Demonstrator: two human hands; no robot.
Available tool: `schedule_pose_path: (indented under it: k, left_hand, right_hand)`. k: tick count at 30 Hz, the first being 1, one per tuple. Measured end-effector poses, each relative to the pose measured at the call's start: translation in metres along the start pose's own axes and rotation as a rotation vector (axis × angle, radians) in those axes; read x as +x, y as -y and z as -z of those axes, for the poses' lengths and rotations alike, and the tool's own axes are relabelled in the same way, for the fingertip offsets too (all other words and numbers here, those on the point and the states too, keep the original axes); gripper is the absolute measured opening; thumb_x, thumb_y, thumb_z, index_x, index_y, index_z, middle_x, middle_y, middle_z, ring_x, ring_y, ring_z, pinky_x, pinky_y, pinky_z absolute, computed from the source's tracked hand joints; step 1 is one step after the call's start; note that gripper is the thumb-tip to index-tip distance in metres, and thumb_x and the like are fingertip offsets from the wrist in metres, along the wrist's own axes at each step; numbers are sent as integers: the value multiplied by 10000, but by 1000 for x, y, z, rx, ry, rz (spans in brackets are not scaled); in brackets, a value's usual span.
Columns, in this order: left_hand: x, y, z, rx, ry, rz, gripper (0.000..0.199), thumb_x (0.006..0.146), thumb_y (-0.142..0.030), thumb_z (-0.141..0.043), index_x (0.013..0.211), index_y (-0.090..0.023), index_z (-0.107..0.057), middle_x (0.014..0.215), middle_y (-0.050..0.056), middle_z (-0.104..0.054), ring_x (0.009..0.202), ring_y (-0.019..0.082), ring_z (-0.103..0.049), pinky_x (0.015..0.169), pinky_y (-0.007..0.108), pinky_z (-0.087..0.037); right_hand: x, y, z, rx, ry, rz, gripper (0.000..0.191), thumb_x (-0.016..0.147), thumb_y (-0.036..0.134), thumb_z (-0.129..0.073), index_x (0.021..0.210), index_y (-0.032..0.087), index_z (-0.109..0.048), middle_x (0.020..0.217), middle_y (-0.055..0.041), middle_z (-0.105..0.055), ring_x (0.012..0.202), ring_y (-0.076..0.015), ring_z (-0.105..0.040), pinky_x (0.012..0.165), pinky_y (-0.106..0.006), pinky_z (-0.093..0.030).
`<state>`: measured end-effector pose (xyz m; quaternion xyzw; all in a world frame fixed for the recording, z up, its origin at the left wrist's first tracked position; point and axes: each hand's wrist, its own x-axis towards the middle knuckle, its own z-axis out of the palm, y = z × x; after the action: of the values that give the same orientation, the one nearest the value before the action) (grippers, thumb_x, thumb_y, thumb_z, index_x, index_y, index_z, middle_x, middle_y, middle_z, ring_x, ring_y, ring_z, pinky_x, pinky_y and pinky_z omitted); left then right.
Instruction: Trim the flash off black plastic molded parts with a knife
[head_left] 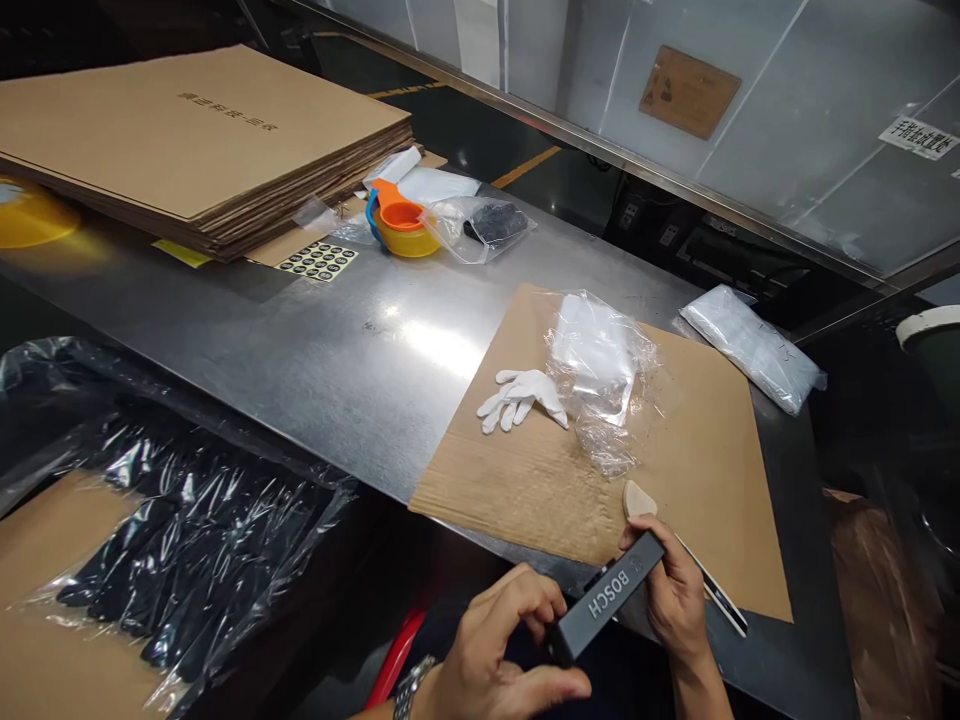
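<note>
A dark grey oblong plastic part with "BOSCH" lettering slants between my two hands above the table's front edge. Closed around its upper right end is my right hand, thumb and fingers on its sides. My left hand curls at the lower left end, fingertips against it and the thumb stretched out below. Just beyond my right fingers shows a beige, rounded flat piece; whether it is held or lying there I cannot tell. A thin black-and-white stick lies beside my right hand on the cardboard sheet.
On the cardboard lie a white glove and clear plastic wrapping. A wrapped packet rests at right. Farther back are tape rolls, a sticker sheet and stacked cardboard. Bagged dark parts stand at lower left.
</note>
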<state>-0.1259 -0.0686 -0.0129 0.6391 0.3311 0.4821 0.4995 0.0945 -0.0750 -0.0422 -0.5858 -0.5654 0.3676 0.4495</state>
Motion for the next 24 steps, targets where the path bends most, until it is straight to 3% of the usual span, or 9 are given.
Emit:
schedule_pose_path:
  k: [4, 6, 14, 24]
  left_hand:
    - [1, -4, 3, 132, 36, -112, 493, 767, -399, -647, 1180, -164, -516, 777, 80, -617, 668, 164, -557, 589, 283, -499]
    - [2, -4, 5, 185, 49, -177, 505, 798, -379, -615, 1242, -167, -502, 805, 100, -628, 693, 179, -574, 607, 309, -508]
    - [0, -3, 3, 128, -68, -235, 394, 703, -236, -738, 1015, -180, -504, 800, 108, -675, 715, 199, -643, 621, 305, -544]
    - [-2, -7, 6, 289, 37, -339, 199, 770, -209, -672, 839, -196, -486, 758, 94, -675, 660, 176, -630, 582, 299, -550]
  right_hand:
    - [1, 4, 0, 9, 10, 18, 229, 915, 298, -451, 1112, 285, -566, 849, -24, -587, 691, -147, -577, 588, -247, -480]
    - [2, 5, 0, 8, 6, 25, 230, 914, 296, -452, 1113, 282, -567, 854, -27, -587, 699, -148, -576, 593, -248, -479]
    - [8, 8, -6, 51, 0, 51, 230, 920, 280, -440, 1108, 260, -571, 826, -28, -594, 668, -138, -577, 604, -259, -488]
    - [18, 12, -21, 148, -50, 103, 156, 876, 271, -518, 999, 280, -614, 864, -25, -627, 824, -167, -580, 737, -313, -484]
